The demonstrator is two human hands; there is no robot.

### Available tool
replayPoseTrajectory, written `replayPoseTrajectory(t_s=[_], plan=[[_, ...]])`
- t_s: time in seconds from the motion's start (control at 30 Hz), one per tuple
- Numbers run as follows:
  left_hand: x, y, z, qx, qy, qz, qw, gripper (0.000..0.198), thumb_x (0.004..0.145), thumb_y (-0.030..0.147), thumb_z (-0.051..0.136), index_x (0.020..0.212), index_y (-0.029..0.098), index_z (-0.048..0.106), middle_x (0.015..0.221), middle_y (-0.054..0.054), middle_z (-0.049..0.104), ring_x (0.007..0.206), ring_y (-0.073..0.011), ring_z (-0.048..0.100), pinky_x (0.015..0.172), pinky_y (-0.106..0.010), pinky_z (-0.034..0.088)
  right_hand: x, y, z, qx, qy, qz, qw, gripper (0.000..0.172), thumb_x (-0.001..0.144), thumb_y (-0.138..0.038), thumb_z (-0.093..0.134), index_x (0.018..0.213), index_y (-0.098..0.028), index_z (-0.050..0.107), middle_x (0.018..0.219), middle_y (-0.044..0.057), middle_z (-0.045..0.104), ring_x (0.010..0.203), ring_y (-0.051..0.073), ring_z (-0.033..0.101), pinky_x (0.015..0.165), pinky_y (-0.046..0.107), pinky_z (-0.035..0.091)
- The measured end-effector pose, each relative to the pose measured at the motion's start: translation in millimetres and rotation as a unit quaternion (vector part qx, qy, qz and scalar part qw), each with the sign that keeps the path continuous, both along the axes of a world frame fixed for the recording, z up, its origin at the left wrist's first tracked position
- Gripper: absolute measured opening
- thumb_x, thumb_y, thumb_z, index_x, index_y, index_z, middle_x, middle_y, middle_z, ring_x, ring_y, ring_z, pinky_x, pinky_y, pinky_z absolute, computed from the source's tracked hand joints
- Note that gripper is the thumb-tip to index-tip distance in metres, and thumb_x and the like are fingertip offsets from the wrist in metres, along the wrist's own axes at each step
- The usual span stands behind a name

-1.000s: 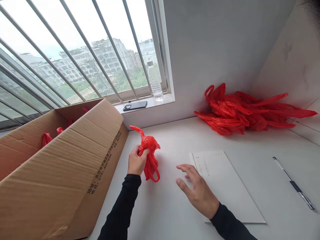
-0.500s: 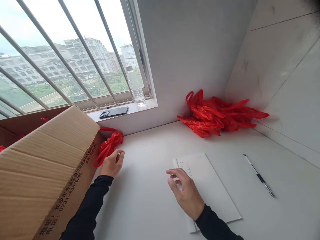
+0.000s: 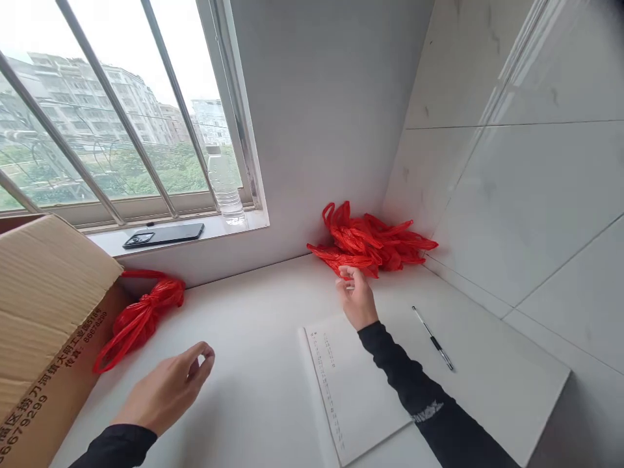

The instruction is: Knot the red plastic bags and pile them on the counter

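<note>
My left hand (image 3: 168, 389) is above the white tabletop, fingers loosely curled, with nothing visible in it. Left of it, a knotted red plastic bag (image 3: 146, 312) lies against the side of a cardboard box (image 3: 49, 292). My right hand (image 3: 358, 299) is stretched toward the far corner, thumb and fingers bent with a gap between them, and it holds nothing. Its fingertips overlap the front edge of a pile of red plastic bags (image 3: 375, 237); whether they touch, I cannot tell. Below that hand lies an open notebook (image 3: 361, 396) with handwriting on its page.
A black pen (image 3: 433, 339) lies right of the notebook. On the windowsill rest a dark phone (image 3: 166, 236) and a clear water bottle (image 3: 225, 188). Window bars (image 3: 131, 123), a grey wall and a tiled wall (image 3: 511, 195) bound the table.
My view has swung to the right. My right hand has moved from over the notebook forward to the red bag pile. My left hand has drawn back from the knotted red bag.
</note>
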State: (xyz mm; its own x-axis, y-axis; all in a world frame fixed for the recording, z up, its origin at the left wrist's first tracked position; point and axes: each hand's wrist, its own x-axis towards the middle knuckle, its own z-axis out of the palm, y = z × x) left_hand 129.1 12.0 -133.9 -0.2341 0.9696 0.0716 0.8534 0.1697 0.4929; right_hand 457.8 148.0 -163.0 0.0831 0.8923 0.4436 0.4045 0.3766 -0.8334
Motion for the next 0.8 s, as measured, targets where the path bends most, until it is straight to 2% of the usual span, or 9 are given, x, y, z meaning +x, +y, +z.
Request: replayPoseTrajectory(t_s=[0.1, 0.17, 0.3, 0.4, 0.47, 0.57, 0.63, 0.73, 0.8], plan=[[40, -11, -4.6, 0.036, -0.145, -0.018, 0.989, 0.027, 0.079, 0.053, 0.06, 0.081, 0.026, 0.064, 0.053, 0.004, 0.046, 0.051, -0.0167, 0.043, 0.051, -0.027, 0.032, 14, 60, 21.2, 0.056, -0.073, -0.067, 0.994, 0.037, 0.09, -0.023, 0.046, 0.126, -0.017, 0.051, 0.135, 0.016, 0.053, 0.118, 0.026, 0.05, 0.103, 0.047, 0.04], [66, -15, -10.3, 0.044, -0.328, -0.014, 0.944, 0.031, 0.079, 0.054, 0.063, 0.086, 0.024, 0.063, 0.054, 0.005, 0.046, 0.048, -0.0148, 0.043, 0.049, -0.026, 0.036, 16, 88, 29.1, 0.074, -0.13, -0.08, 0.985, 0.039, 0.083, -0.019, 0.055, 0.123, -0.018, 0.057, 0.134, 0.016, 0.055, 0.126, 0.03, 0.042, 0.109, 0.052, 0.028], [90, -22, -28.9, 0.01, -0.63, 0.002, 0.777, 0.028, 0.078, 0.048, 0.07, 0.081, 0.022, 0.061, 0.05, 0.008, 0.036, 0.043, -0.0103, 0.031, 0.039, -0.022, 0.034, 20, 117, 33.4, 0.075, -0.201, -0.101, 0.971, 0.022, 0.078, -0.013, 0.059, 0.097, -0.019, 0.068, 0.106, 0.014, 0.067, 0.113, 0.031, 0.046, 0.108, 0.051, 0.022], [76, -35, -43.0, 0.012, -0.779, 0.008, 0.627, 0.031, 0.082, 0.039, 0.064, 0.06, 0.022, 0.05, 0.049, 0.008, 0.021, 0.043, -0.0102, 0.016, 0.038, -0.022, 0.031, 27, 125, 40.1, 0.077, -0.208, -0.133, 0.966, 0.018, 0.083, -0.017, 0.055, 0.095, -0.019, 0.067, 0.106, 0.015, 0.066, 0.112, 0.031, 0.045, 0.105, 0.051, 0.022], [60, -43, -50.0, 0.015, -0.824, 0.002, 0.567, 0.037, 0.078, 0.036, 0.065, 0.052, 0.022, 0.042, 0.048, 0.008, 0.015, 0.044, -0.0102, 0.011, 0.04, -0.024, 0.032, 31, 125, 49.8, 0.077, -0.192, -0.156, 0.966, 0.022, 0.087, -0.021, 0.05, 0.103, -0.018, 0.065, 0.111, 0.017, 0.065, 0.114, 0.033, 0.044, 0.102, 0.052, 0.024], [46, -49, -54.9, -0.053, -0.817, -0.081, 0.568, 0.043, 0.069, 0.035, 0.07, 0.047, 0.022, 0.035, 0.041, 0.012, 0.007, 0.039, -0.006, 0.004, 0.039, -0.023, 0.02, 30, 120, 68.9, 0.075, -0.146, -0.167, 0.972, 0.027, 0.09, -0.023, 0.043, 0.111, -0.016, 0.059, 0.113, 0.019, 0.065, 0.112, 0.035, 0.049, 0.096, 0.049, 0.031], [48, -46, -53.7, -0.083, -0.811, -0.119, 0.566, 0.042, 0.07, 0.033, 0.07, 0.046, 0.022, 0.037, 0.04, 0.013, 0.006, 0.038, -0.0044, 0.002, 0.039, -0.022, 0.014, 25, 110, 80.1, 0.079, -0.109, -0.151, 0.979, 0.028, 0.09, -0.023, 0.04, 0.112, -0.015, 0.055, 0.112, 0.018, 0.066, 0.107, 0.033, 0.054, 0.092, 0.045, 0.037], [64, -38, -48.3, -0.044, -0.836, -0.087, 0.539, 0.035, 0.083, 0.033, 0.062, 0.052, 0.02, 0.051, 0.043, 0.01, 0.016, 0.039, -0.0072, 0.011, 0.037, -0.022, 0.023, 11, 83, 86.7, 0.092, -0.051, -0.099, 0.99, 0.024, 0.089, -0.026, 0.042, 0.109, -0.017, 0.053, 0.112, 0.016, 0.065, 0.104, 0.029, 0.058, 0.09, 0.041, 0.042], [80, -36, -45.8, -0.03, -0.841, -0.074, 0.535, 0.03, 0.09, 0.036, 0.055, 0.067, 0.018, 0.063, 0.046, 0.007, 0.029, 0.038, -0.0087, 0.024, 0.036, -0.022, 0.031, -3, 55, 81.8, 0.092, -0.011, -0.05, 0.994, 0.022, 0.09, -0.032, 0.045, 0.105, -0.019, 0.052, 0.111, 0.013, 0.064, 0.103, 0.026, 0.059, 0.092, 0.039, 0.045]])
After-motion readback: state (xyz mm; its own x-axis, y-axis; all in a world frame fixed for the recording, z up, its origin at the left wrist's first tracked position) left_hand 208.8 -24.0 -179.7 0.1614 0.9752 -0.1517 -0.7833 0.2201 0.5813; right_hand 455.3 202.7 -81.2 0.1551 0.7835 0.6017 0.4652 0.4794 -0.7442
